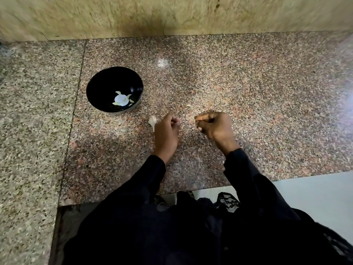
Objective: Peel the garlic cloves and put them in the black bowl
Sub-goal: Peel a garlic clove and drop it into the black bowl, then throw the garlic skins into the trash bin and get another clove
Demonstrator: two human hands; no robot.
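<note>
— Speckled pink-and-grey granite counter (pixel 248 96) fills the view, with a yellowish stone wall (pixel 172 14) along its far edge. What are the hands doing?

— Both are over the near middle of the counter, a small gap between them. On the left hand (pixel 167 133) the fingers are curled in, the tips bunched together at the far end. Whether they pinch anything I cannot tell; nothing shows between them.

— And the other one?

— The right hand (pixel 214 126) is curled too, thumb and forefinger pressed together and pointing left. If something small sits in that pinch, it is hidden.

— Where is the garlic?

— An unpeeled garlic piece (pixel 152 121), white with a thin tail, lies on the granite just beside the left hand, on its left. A small pale scrap (pixel 188 105) lies a little beyond the hands.

— And the bowl?

— The black bowl (pixel 99 81) stands upright to the far left of the hands, well apart from them. Inside, peeled cloves (pixel 122 99) lie near the bottom, around a bright white patch.

— Anything else?

— Black sleeves (pixel 246 175) cover both arms to the wrist. A seam in the stone (pixel 76 104) runs near to far, left of the bowl, and a pale floor (pixel 315 197) shows at the near right
</note>
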